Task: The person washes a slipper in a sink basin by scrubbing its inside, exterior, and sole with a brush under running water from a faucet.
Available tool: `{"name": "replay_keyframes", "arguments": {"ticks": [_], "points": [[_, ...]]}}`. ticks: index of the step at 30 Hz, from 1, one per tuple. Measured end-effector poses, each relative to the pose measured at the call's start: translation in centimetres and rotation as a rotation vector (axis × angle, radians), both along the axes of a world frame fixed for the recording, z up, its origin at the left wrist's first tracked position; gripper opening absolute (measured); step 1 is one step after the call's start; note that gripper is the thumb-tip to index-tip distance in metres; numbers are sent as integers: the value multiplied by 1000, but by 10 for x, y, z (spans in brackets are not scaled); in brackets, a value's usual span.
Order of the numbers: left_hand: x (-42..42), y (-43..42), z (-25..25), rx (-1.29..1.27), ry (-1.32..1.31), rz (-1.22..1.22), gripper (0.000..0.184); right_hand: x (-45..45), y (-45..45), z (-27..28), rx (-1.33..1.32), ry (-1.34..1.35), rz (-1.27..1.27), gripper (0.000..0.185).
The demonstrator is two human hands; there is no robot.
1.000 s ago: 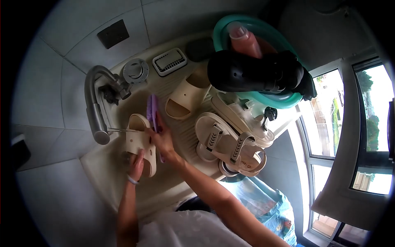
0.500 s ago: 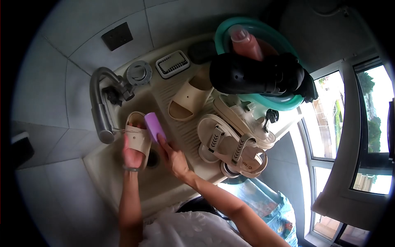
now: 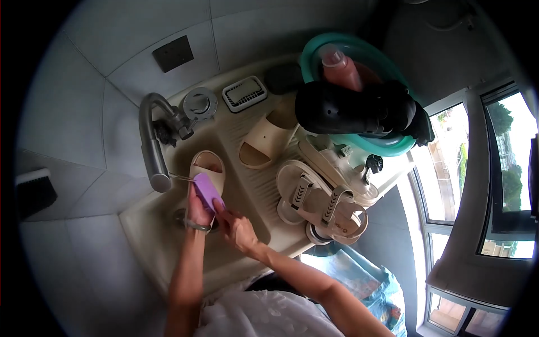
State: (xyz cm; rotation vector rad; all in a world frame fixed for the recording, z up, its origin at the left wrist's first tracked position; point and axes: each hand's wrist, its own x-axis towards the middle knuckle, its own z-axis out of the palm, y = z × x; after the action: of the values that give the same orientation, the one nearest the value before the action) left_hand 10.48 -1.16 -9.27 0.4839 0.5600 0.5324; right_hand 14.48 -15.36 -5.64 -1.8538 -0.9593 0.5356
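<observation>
Over the sink [image 3: 185, 255], my left hand [image 3: 199, 212] is pushed into a beige slide sandal [image 3: 215, 175] and holds it, with fingertips showing at the sandal's toe opening. My right hand [image 3: 238, 231] is closed around one end of a purple scrub brush [image 3: 209, 192]. The brush lies over the sandal's strap; its underside is hidden. A thin stream of water runs from the grey faucet [image 3: 158, 180] toward the strap and brush. The matching beige slide [image 3: 264, 140] lies on the ribbed drainboard to the right.
Several strapped beige sandals [image 3: 306, 185] crowd the drainboard's right side. Behind them, a teal basin [image 3: 314, 48] holds a pink bottle [image 3: 341, 70], with black footwear [image 3: 348, 109] across its rim. A soap dish [image 3: 245, 94] sits at the back; a window [image 3: 449, 163] is at right.
The brush has come down and left from beside the sandal onto its strap, my right hand moving with it. My left hand and the sandal sit slightly further right in view.
</observation>
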Motion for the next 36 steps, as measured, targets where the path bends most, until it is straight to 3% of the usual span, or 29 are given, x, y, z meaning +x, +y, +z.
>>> {"name": "replay_keyframes", "arguments": {"ticks": [2,6,8,10,13,15,20,24,25,28,29,30,33,36], "points": [[-13,-2,-6,-245,45,-37,57,16,16,1,-36,22,-18,45],[-12,-2,9,-241,-24,-32,59,10,18,1,74,69,-58,44],[-6,12,12,-48,-40,16,56,-17,1,4,98,25,5,45],[-9,7,10,-36,16,-6,57,-9,8,5,82,56,4,44],[-14,-7,19,-335,-78,-41,59,13,22,-1,-9,89,-6,44],[-9,-13,24,-242,-75,21,58,17,28,-2,19,132,-93,42],[-23,5,-3,-79,-132,-3,59,-15,10,8,80,4,-1,44],[-19,-22,21,-88,-153,-3,60,28,40,1,-9,73,-87,41],[-19,-20,22,-173,-180,41,59,26,40,3,-2,76,-103,40],[-29,0,12,-87,-270,-60,58,-7,18,12,99,23,-40,40],[-21,2,12,57,-115,65,58,-19,12,9,138,-31,-9,39],[-25,0,17,85,-91,33,59,-19,12,10,106,-32,-1,38],[-29,-10,26,-191,-216,-57,61,-1,29,11,-2,26,-20,35],[-26,-9,29,-151,-113,44,63,1,34,15,55,60,-86,35]]}}
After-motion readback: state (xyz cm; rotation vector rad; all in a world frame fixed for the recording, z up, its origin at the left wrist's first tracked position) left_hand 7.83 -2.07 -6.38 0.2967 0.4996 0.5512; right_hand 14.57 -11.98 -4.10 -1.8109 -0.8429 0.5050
